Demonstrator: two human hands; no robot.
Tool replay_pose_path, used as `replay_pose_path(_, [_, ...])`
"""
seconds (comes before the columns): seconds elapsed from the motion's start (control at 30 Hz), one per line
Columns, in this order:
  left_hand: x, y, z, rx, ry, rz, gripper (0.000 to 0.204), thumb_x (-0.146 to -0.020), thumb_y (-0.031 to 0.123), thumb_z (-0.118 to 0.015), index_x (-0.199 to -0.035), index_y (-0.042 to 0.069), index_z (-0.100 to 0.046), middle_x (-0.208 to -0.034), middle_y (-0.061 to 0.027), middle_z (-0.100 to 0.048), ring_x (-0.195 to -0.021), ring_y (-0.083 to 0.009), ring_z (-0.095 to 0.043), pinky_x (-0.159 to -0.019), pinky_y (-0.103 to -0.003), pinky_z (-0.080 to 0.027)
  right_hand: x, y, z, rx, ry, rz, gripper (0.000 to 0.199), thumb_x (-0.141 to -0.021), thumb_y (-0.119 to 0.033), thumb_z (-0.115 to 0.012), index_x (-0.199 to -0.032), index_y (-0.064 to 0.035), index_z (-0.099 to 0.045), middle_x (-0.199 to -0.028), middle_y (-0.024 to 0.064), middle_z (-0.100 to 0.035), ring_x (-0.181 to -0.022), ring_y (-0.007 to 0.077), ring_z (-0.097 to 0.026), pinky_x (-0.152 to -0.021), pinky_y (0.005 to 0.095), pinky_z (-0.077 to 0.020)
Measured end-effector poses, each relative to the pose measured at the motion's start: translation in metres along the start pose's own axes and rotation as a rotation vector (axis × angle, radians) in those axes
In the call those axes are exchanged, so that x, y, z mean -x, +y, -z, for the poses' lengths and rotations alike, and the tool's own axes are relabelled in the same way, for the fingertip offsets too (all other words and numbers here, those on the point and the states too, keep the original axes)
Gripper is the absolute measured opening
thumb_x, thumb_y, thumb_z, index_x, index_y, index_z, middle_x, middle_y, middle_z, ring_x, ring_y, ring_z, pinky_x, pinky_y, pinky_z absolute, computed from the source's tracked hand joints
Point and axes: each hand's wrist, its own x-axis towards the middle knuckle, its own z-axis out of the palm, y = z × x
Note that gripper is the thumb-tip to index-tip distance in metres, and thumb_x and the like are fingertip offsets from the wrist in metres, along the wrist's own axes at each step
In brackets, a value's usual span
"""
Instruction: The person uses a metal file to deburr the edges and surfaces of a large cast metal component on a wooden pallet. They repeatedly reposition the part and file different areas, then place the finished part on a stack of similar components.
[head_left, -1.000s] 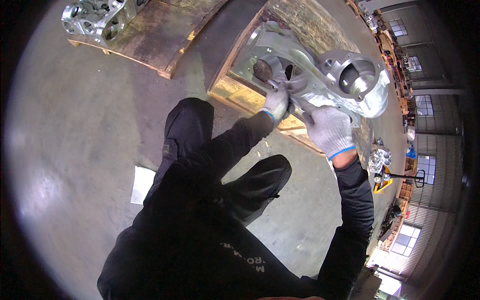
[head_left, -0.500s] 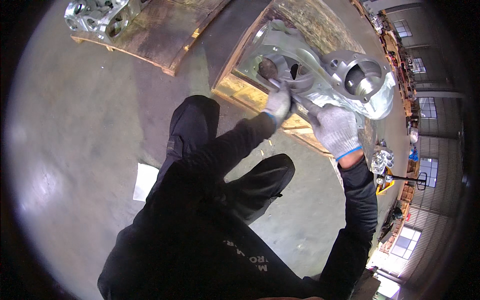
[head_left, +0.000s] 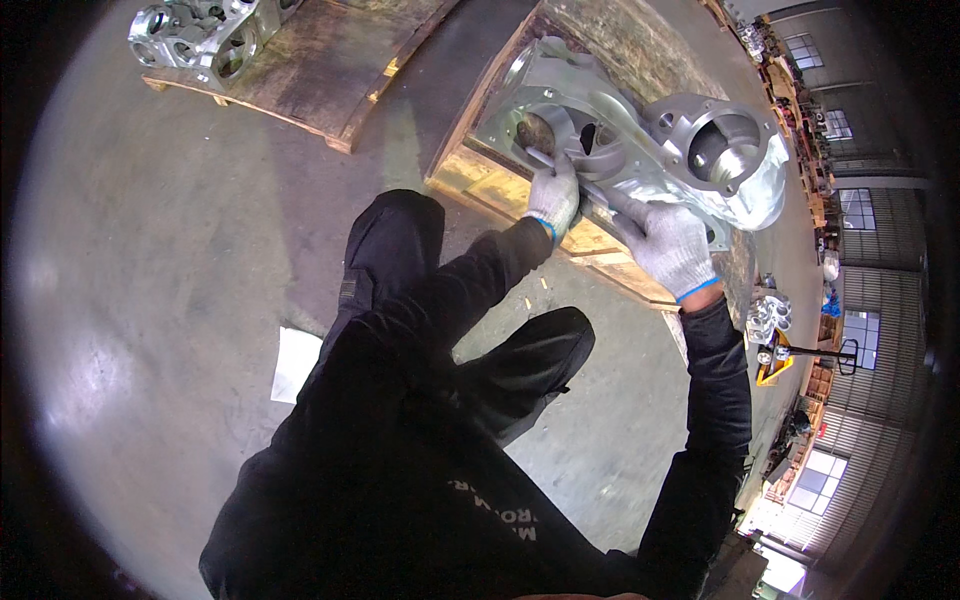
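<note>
While left hand [head_left: 553, 193] grips rod [head_left: 540, 157] | hollow casting [head_left: 612, 108] rests on wooden pallet [head_left: 480, 177]

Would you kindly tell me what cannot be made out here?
In the head view:
Grey rod-like thing: partly covered by the left hand.
Palm of the right hand: hidden by its gloved back.
Upper-left metal part: cut off by the top edge.
Distant goods: too small.
</note>
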Motion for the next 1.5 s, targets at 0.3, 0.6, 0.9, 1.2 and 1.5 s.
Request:
replay_pose_path(0.3, [-0.001,0.018,0.018,-0.165,0.016,-0.089,0.058,-0.111,0.051,-0.041,-0.101,-0.001,-0.067,-0.071,-0.0086,-0.066,-0.049,-0.0165,-0.059,-0.042,-0.031,-0.046,0.003,0.000,-0.020,-0.349,0.115,0.026,0.030,-0.094,-0.032,-0.069,-0.121,-0.0215,-0.078,-0.084,0.0181,-0.073,-0.076,0.0376,-0.071,-0.068,0.0466,-0.0557])
replay_pose_path(0.6, [0.011,0.019,0.005,-0.119,-0.008,-0.004,0.050,-0.111,0.046,-0.039,-0.100,0.003,-0.062,-0.070,-0.0058,-0.061,-0.050,-0.0162,-0.056,-0.041,-0.031,-0.042,0.009,-0.002,-0.014,-0.114,0.144,0.034,0.029,-0.094,-0.030,-0.067,-0.122,-0.0273,-0.077,-0.076,0.0142,-0.071,-0.071,0.0348,-0.071,-0.062,0.0478,-0.0551])
replay_pose_path(0.9, [-0.008,0.000,0.007,-0.099,-0.129,0.136,0.045,-0.111,0.047,-0.043,-0.100,0.007,-0.062,-0.075,-0.0044,-0.061,-0.060,-0.0185,-0.061,-0.050,-0.033,-0.051,0.018,-0.046,-0.016,0.141,0.116,-0.120,0.023,-0.094,-0.021,-0.060,-0.108,-0.0203,-0.078,-0.072,0.0102,-0.071,-0.066,0.0293,-0.072,-0.058,0.0448,-0.0551])
replay_pose_path(1.2, [0.000,0.011,0.052,-0.590,-0.193,-0.025,0.050,-0.110,0.051,-0.047,-0.100,0.006,-0.066,-0.070,-0.0047,-0.065,-0.051,-0.0153,-0.059,-0.043,-0.030,-0.044,0.062,-0.055,-0.081,-0.503,0.340,-0.367,0.031,-0.096,-0.026,-0.064,-0.125,-0.0188,-0.074,-0.085,0.0131,-0.076,-0.076,0.0342,-0.075,-0.067,0.0463,-0.0586])
replay_pose_path(1.5, [0.069,0.147,-0.062,-1.091,-0.282,-1.583,0.041,-0.109,0.035,-0.052,-0.089,0.002,-0.065,-0.076,-0.0182,-0.065,-0.071,-0.0370,-0.068,-0.064,-0.047,-0.053,0.127,-0.124,-0.170,-1.260,0.401,-0.844,0.045,-0.084,-0.014,-0.082,-0.122,0.0023,-0.065,-0.093,0.0173,-0.075,-0.084,0.0236,-0.074,-0.077,0.0361,-0.0582])
